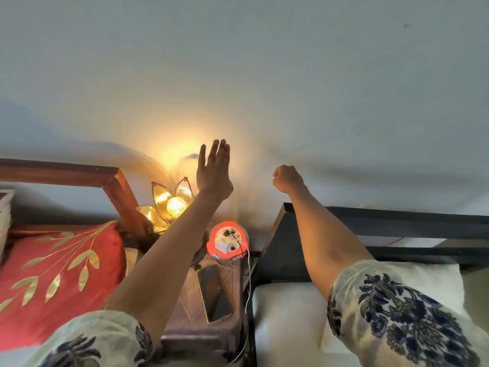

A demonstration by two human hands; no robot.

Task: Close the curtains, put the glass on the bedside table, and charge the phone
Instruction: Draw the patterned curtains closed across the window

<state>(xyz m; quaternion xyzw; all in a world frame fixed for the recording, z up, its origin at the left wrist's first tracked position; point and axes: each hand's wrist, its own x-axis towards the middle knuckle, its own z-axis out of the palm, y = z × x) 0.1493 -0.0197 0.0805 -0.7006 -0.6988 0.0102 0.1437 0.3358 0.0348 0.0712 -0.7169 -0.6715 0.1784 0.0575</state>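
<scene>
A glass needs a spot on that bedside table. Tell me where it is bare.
The bedside table shows bare top left of the phone, bordered by the left forearm above it. The back is crowded: the lit lamp, the red socket reel and its white cable along the right edge.

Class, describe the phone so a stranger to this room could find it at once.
Look between the two beds for the narrow brown bedside table. The phone lies flat on it, in front of the round red extension reel. It is the only dark, flat rectangle there, with a thin gold edge.
</scene>
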